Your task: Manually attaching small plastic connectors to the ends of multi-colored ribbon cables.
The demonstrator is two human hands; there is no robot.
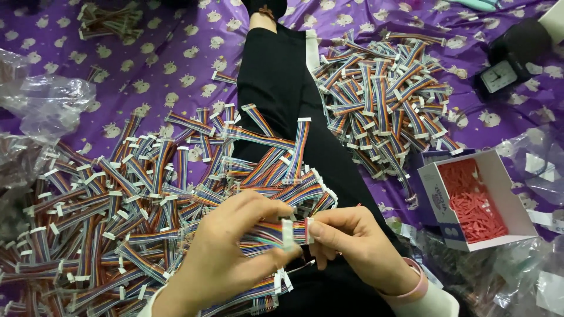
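Gripping one rainbow ribbon cable, both hands, left and right, pinch its white end; finished-looking pile right, bigger heap waiting left.

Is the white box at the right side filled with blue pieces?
No, the open white box holds small red pieces, and no blue ones show inside it.
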